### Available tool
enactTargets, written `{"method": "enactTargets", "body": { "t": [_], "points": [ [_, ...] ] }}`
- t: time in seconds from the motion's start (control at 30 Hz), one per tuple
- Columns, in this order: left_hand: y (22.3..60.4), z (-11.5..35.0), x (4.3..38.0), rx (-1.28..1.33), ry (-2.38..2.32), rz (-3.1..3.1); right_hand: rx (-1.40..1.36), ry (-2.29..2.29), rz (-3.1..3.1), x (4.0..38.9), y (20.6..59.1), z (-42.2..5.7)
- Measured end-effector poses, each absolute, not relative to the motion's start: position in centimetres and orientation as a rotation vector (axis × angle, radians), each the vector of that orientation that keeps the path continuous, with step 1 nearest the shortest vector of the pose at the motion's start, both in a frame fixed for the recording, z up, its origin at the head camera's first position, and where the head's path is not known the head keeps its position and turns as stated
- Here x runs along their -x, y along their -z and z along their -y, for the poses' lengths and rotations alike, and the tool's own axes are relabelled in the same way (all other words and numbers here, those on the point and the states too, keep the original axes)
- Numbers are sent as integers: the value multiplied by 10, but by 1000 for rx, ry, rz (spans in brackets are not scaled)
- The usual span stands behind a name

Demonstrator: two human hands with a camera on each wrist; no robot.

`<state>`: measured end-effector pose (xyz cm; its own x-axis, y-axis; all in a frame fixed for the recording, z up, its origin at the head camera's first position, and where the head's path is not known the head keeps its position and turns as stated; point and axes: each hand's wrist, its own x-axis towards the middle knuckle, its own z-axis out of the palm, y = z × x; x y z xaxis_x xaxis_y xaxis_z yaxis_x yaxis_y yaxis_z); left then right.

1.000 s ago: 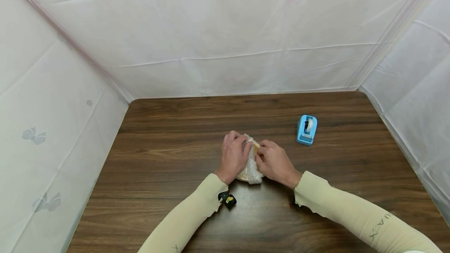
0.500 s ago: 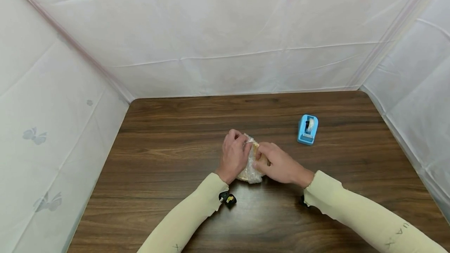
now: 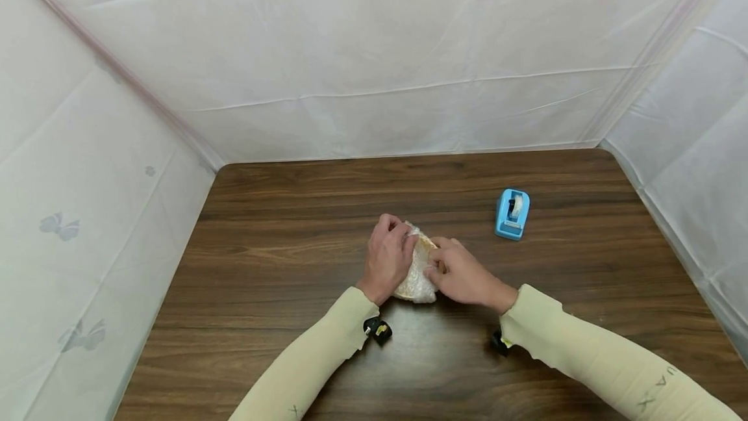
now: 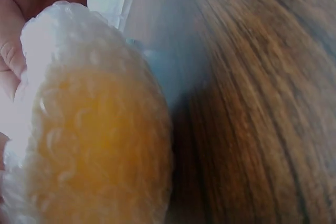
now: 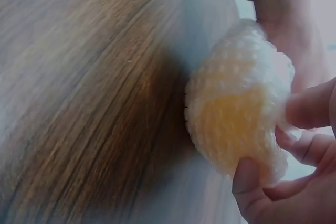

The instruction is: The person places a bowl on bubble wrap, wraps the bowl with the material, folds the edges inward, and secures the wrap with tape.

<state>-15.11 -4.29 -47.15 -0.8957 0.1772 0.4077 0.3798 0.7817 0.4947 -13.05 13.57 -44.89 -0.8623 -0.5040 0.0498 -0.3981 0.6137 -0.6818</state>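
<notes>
Between the two hands, on the table, a yellow object (image 5: 239, 116) lies wrapped in clear bubble wrap (image 3: 417, 281); its exact kind is hidden by the wrap. My left hand (image 3: 387, 258) holds the far left side of the bundle, fingers curled over the wrap's upper edge. From the right, my right hand (image 3: 466, 276) pinches the wrap between thumb and fingers. In the right wrist view, the right fingertips grip the side of the bundle (image 5: 210, 93). The yellow also shows through the bubbles in the left wrist view, where the bundle (image 4: 105, 145) fills the left half.
A light blue tape dispenser (image 3: 513, 214) with a roll of tape stands on the table behind and right of the right hand. The dark wooden table (image 3: 280, 213) is enclosed by white sheeting (image 3: 374, 122) at the back and sides.
My right hand has drawn back to the right, then shifted slightly left again, its fingers moving on the wrap. More bubble wrap shows between the hands. My left hand stays in place.
</notes>
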Motion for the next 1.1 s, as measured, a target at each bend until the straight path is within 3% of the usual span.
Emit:
{"method": "enactTargets", "body": {
  "t": [0.43, 1.1],
  "points": [
    [477, 50, 155, 466, 915, 2530, 524, 1443, -2273, 141, 450, -156],
    [479, 56, 158, 398, 1125, 2529, 429, 1366, -2428, 139, 454, -152]
  ]
}}
